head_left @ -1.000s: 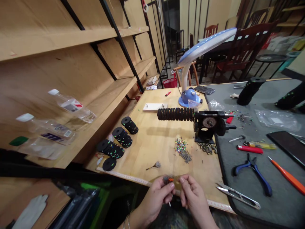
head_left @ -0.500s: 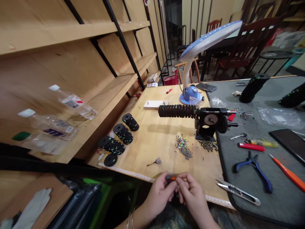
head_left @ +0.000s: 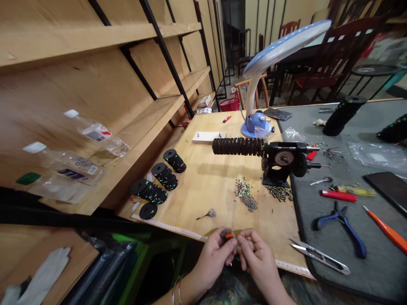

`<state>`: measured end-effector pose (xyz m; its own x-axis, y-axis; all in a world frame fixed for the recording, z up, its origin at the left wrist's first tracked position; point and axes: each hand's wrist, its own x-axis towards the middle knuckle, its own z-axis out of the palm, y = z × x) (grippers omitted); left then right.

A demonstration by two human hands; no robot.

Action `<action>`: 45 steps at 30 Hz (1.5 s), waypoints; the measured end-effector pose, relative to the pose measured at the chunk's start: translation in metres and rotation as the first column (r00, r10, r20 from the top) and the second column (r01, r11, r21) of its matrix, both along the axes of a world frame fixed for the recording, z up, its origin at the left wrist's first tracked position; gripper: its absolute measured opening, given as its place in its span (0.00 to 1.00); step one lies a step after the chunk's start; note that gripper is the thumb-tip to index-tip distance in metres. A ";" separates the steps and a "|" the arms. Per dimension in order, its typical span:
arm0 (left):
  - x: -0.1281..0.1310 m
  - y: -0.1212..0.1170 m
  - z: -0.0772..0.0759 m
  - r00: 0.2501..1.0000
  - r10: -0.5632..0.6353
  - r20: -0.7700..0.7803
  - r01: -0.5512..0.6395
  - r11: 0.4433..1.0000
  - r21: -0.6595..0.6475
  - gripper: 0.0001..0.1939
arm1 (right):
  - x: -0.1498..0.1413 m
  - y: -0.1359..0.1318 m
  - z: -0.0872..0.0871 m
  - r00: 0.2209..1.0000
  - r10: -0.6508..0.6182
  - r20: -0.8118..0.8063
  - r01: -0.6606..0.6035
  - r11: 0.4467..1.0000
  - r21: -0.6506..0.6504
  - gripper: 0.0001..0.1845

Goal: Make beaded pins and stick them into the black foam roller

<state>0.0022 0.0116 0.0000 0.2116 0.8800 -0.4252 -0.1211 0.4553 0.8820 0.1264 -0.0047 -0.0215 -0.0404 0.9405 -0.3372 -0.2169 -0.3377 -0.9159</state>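
Here, a small black-and-orange tuft [head_left: 226, 235] is pinched in the left hand [head_left: 215, 255], bottom centre of the frame, right hand [head_left: 258, 259] held curled beside it, grip unclear, by the tabletop [head_left: 203, 186] edge

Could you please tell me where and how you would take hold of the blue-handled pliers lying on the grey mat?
I would grip the blue-handled pliers by both handles just below the pivot, coming down from the near side. They lie flat on the grey mat, handles splayed towards you and nose pointing away; the thread snips lie on that side, so pass over them.
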 end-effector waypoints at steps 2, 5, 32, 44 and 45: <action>0.000 0.000 0.000 0.999 0.027 -0.019 -0.027 1.000 -0.009 0.20 | 0.001 -0.002 -0.003 0.999 -0.009 0.048 0.008 1.000 0.020 0.28; -0.001 0.001 0.001 0.997 0.057 -0.052 -0.059 0.998 -0.034 0.21 | 0.003 -0.008 -0.008 0.988 -0.051 0.148 0.038 0.996 0.086 0.24; -0.004 -0.002 0.002 0.998 0.060 -0.016 -0.061 0.996 -0.071 0.19 | 0.010 -0.013 -0.015 0.896 -0.060 0.440 -0.090 0.946 0.313 0.15; -0.006 -0.002 0.002 0.999 0.030 -0.041 -0.033 0.997 -0.063 0.18 | 0.010 -0.011 -0.011 0.877 -0.063 0.476 -0.107 0.941 0.321 0.15; -0.006 -0.002 0.001 0.999 0.037 -0.031 -0.040 0.997 -0.069 0.18 | 0.010 -0.011 -0.011 0.875 -0.069 0.479 -0.107 0.937 0.331 0.14</action>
